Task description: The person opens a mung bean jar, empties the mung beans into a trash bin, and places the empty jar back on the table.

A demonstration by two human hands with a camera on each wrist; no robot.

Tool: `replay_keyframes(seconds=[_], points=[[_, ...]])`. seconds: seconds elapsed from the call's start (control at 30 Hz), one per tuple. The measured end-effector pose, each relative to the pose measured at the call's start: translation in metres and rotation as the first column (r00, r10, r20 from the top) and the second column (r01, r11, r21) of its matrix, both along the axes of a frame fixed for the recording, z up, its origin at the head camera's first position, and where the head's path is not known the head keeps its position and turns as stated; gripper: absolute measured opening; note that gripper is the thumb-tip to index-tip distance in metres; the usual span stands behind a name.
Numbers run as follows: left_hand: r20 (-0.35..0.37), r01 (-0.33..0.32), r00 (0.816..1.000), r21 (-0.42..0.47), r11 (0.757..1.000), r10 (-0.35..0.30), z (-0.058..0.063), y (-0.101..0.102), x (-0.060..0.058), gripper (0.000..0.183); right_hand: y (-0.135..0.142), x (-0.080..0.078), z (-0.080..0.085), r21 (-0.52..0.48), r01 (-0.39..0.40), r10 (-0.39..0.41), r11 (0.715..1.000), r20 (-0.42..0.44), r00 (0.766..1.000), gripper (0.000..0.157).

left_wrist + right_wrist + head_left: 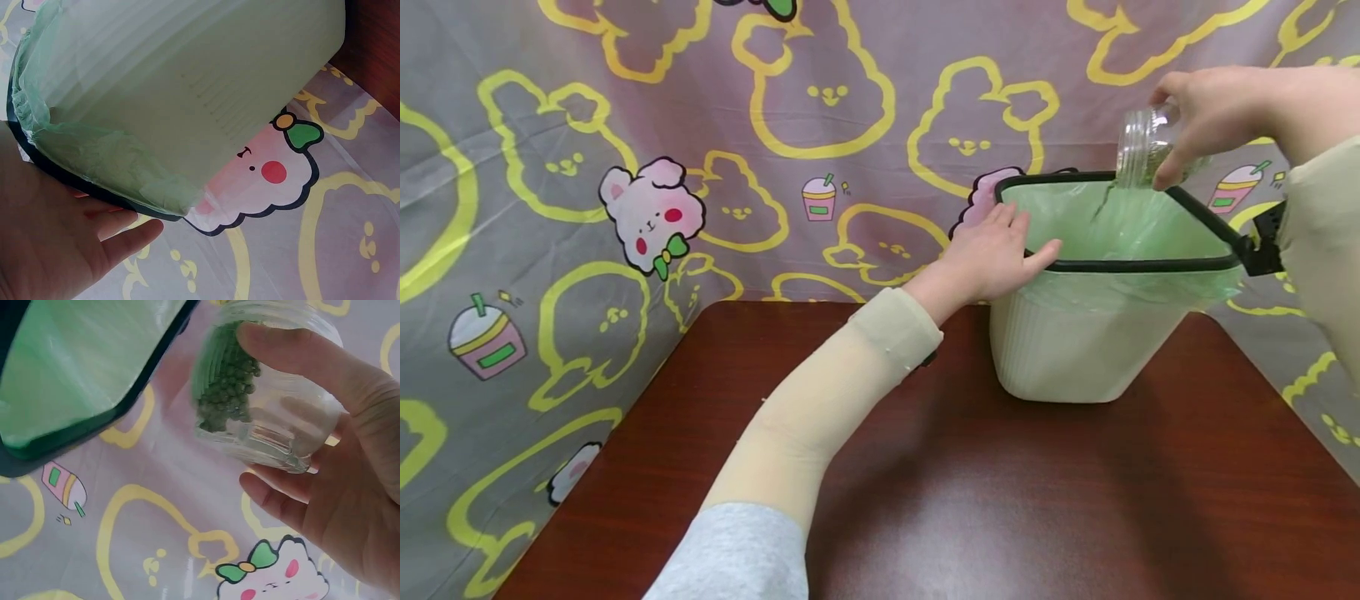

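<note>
A glass jar (1142,148) is tipped on its side over the bin, its mouth pointing left, and my right hand (1213,112) grips it by the body. Small round green beans (228,387) lie along the jar's lower side in the right wrist view. A thin stream of them falls from the mouth into the bin. The pale ribbed trash bin (1067,350) stands upright, with a light green plastic bag (1045,208) folded over its black rim (1142,265). At the rim's left side rests my left hand (988,258), fingers straight and spread.
The bin stands toward the back right of a dark red-brown table (880,483). Behind and beside the table hangs a grey-purple patterned cloth (820,242). A black wrist mount (1266,242) on the right sleeve hangs close to the rim's right corner.
</note>
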State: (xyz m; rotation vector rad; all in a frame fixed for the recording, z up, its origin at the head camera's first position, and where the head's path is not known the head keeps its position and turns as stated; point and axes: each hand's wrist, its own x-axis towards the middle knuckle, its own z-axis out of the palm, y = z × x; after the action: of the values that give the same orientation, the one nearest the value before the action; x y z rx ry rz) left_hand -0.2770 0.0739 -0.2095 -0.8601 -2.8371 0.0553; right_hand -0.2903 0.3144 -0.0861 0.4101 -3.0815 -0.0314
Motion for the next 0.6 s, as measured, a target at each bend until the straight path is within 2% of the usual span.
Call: replay_keyframes(seconds=[0.27, 0.6], points=[[-0.009, 0.002, 1.0, 0.003, 1.0, -0.002, 0.0009, 0.0002, -0.0005, 0.068, -0.0015, 0.0019, 0.0016, -0.001, 0.005, -0.005, 1.0, 0.03, 1.0, 0.102], [-0.008, -0.007, 1.0, -0.008, 1.0, 0.007, 0.0016, 0.0, -0.0013, 0.071, -0.0028, 0.0016, 0.0026, -0.019, 0.003, -0.003, 1.0, -0.013, 1.0, 0.101]])
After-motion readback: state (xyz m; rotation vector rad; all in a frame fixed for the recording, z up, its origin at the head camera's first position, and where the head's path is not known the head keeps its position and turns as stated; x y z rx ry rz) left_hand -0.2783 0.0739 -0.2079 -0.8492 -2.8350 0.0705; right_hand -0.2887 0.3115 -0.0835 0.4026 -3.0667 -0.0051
